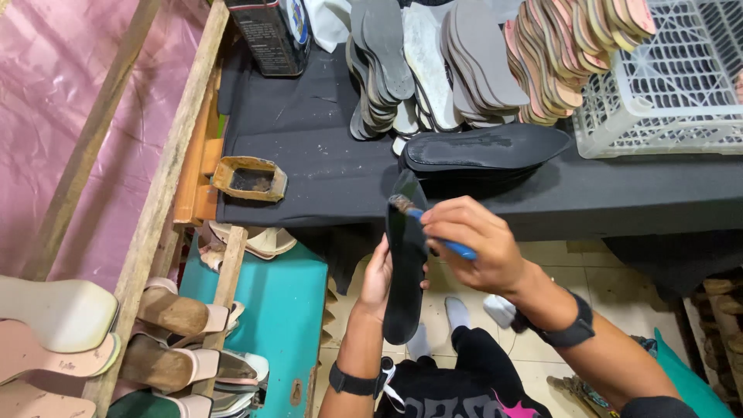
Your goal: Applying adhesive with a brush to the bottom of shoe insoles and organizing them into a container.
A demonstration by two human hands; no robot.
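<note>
From the head camera, the left hand (377, 277) gripped a black sole (405, 267) from behind, holding it upright just below the bench (309, 155) edge. The right hand (476, 244) was clenched around a blue-handled brush (437, 230), its bristles touching the sole's upper end at eleven o'clock from the knuckles. On the black-covered bench, at twelve o'clock from the hands, lay a stack of black soles (487, 149); beyond it stood rows of grey and pink insoles (495, 58). A white plastic crate (658, 93) sat at two o'clock, a small glue tray (250, 178) at ten o'clock.
</note>
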